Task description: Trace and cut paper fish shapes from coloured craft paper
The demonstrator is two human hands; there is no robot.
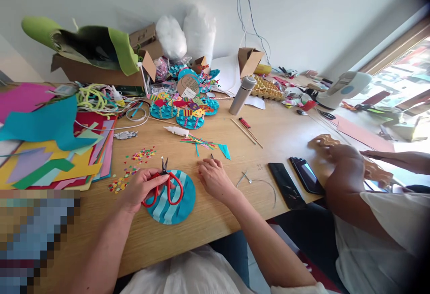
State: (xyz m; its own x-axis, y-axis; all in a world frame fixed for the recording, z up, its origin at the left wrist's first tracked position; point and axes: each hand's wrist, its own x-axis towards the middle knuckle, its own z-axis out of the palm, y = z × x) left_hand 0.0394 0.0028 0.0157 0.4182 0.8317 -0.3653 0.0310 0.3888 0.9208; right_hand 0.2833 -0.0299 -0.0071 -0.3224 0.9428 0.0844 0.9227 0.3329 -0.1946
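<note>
My left hand point(144, 188) holds a pair of scissors point(164, 167) with red handles, their dark blades pointing away from me and slightly apart. Beneath the handles lies a round blue disc point(187, 195) with wavy light-blue strips across it. My right hand point(215, 179) rests on the table right of the disc, fingers curled together. A small dark tip shows at its fingertips; what it belongs to is hidden. Beyond that hand are thin coloured paper strips point(201, 142) and a blue paper scrap point(224, 151). Small colourful paper bits point(144, 154) lie scattered left of the scissors.
Coloured sheets point(53, 150) pile up at left. A white glue bottle point(177, 131), decorated blue pieces point(190, 119) and a grey flask point(242, 96) stand farther back. Two wooden sticks point(247, 132), a black case point(285, 184) and a phone point(306, 175) lie rightward, near another person's arm point(346, 177).
</note>
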